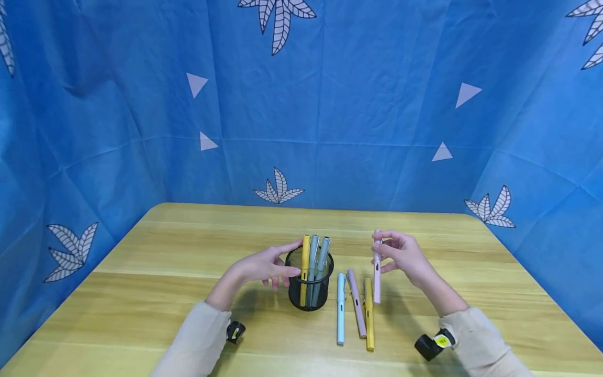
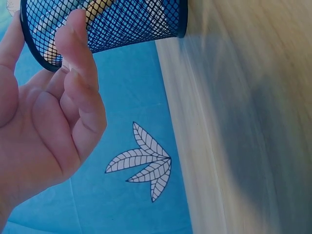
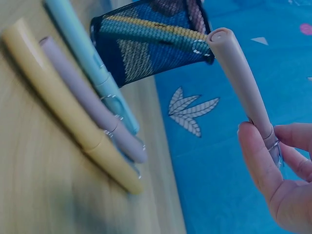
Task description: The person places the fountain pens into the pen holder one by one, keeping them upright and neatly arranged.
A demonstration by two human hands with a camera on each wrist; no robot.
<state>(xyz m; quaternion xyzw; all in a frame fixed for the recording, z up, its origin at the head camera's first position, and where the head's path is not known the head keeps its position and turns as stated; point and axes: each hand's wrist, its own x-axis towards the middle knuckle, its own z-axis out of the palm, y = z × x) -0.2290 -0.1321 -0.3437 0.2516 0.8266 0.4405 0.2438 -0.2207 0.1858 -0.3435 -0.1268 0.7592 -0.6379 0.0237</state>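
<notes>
My left hand [image 1: 266, 266] is at the left side of a black mesh pen holder [image 1: 308, 301], gripping its rim between thumb and forefinger. Standing in the holder are a yellow pen [image 1: 305, 259] and two grey-green pens [image 1: 313, 256]. My right hand [image 1: 400, 254] pinches a pale pink pen [image 3: 241, 80] near its clip end. That pen is raised, its other end pointing down in the head view. Left of it on the table lie a light blue pen [image 1: 341, 311], a mauve pen [image 1: 357, 303] and a yellow-ochre pen [image 1: 369, 317], side by side.
The wooden table [image 1: 188, 251] reaches back to a blue cloth backdrop [image 1: 358, 104] printed with leaves and triangles. Black wrist cameras are strapped at the left sleeve [image 1: 198, 335] and the right sleeve [image 1: 480, 340].
</notes>
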